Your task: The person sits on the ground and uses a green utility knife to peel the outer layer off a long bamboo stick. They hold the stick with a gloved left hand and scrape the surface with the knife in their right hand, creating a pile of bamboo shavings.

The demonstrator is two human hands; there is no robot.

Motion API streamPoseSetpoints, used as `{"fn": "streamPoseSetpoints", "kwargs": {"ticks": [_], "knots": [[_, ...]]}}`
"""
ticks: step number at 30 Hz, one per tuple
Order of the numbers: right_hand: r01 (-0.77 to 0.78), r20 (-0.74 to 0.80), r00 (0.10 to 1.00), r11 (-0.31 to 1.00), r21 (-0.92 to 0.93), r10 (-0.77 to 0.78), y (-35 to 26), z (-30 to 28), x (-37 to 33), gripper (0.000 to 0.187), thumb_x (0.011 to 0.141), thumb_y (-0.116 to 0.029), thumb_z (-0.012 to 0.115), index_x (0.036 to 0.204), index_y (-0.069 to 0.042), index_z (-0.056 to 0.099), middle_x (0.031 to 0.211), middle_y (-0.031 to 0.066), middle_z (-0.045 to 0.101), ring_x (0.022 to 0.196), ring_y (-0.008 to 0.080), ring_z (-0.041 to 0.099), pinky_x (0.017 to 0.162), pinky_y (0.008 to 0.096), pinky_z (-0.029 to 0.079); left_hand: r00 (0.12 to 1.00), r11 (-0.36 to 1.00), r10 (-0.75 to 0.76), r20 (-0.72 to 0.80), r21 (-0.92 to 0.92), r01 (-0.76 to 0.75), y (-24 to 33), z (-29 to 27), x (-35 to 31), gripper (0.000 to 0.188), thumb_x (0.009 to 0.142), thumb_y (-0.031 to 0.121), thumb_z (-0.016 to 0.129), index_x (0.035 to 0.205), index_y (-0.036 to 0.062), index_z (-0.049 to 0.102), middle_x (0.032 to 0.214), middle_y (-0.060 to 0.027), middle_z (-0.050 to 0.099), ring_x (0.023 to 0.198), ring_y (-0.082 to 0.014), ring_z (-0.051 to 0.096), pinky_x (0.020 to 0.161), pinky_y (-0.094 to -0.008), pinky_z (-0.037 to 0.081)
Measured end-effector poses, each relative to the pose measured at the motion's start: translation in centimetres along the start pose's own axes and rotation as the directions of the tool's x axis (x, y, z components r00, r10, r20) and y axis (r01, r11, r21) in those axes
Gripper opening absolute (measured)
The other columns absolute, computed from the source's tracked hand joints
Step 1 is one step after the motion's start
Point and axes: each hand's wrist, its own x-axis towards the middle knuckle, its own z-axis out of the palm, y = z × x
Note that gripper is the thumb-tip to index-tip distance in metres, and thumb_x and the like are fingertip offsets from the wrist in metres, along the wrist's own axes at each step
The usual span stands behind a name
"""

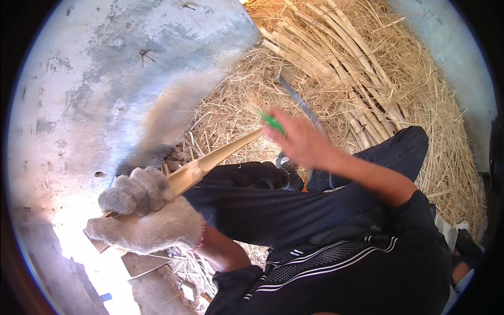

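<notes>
Black shirt with white stripes spans the lower right; from it the left forearm angles up-left to a gloved left hand, fingers curled around a pale wooden strip near its lower end. Beyond, the right forearm also slants up-left, its bare, blurred right hand closed around a green object at the strip's upper tip. Farther off, a metal blade lies on straw beside more long strips.

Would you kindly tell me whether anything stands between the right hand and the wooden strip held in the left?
Nothing visible does, apart from the green object that the right hand holds by the far end of the wooden strip; blur hides whether they touch. The gloved left hand grips the strip farther down.
</notes>
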Motion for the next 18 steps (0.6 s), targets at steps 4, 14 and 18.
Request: {"fn": "streamPoseSetpoints", "kwargs": {"ticks": [4, 14, 18], "knots": [[0.092, 0.033, 0.995, 0.986, 0.136, -0.098, -4.9, 3.8, -3.6, 0.038, 0.101, -0.033, 0.045, 0.113, 0.003, 0.044, 0.062, 0.0235, 0.058, 0.060, 0.0442, 0.061, 0.059, 0.0508, 0.045, 0.995, 0.988, 0.052, -0.087, 0.149, -0.038, 0.3, 0.9, -2.1, 0.069, 0.089, 0.078, 0.028, 0.059, 0.0167, 0.034, 0.051, 0.0034, 0.025, 0.040, -0.0106, 0.023, 0.038, -0.0257, 0.028], [-0.026, 0.028, 0.999, 0.999, 0.027, 0.026, -6.9, 4.9, -7.1, 0.029, 0.101, -0.024, 0.045, 0.115, 0.001, 0.045, 0.060, 0.0260, 0.057, 0.060, 0.0480, 0.058, 0.054, 0.0543, 0.045, 0.990, 0.999, 0.050, 0.134, -0.024, -0.047, 0.8, -0.3, -4.5, 0.062, 0.097, 0.064, 0.033, 0.057, 0.0165, 0.032, 0.051, 0.0033, 0.026, 0.042, -0.0097, 0.028, 0.041, -0.0274, 0.028], [-0.015, -0.030, 0.999, 0.997, -0.076, 0.013, -6.3, 5.0, -7.4, 0.031, 0.100, -0.026, 0.045, 0.118, 0.000, 0.045, 0.061, 0.0265, 0.059, 0.060, 0.0487, 0.059, 0.057, 0.0565, 0.049, 0.990, 0.989, 0.139, 0.005, 0.056, -0.139, 0.2, 2.5, -5.5, 0.061, 0.096, 0.061, 0.039, 0.053, 0.0202, 0.026, 0.047, 0.0060, 0.018, 0.038, -0.0082, 0.020, 0.037, -0.0246, 0.020]]}}
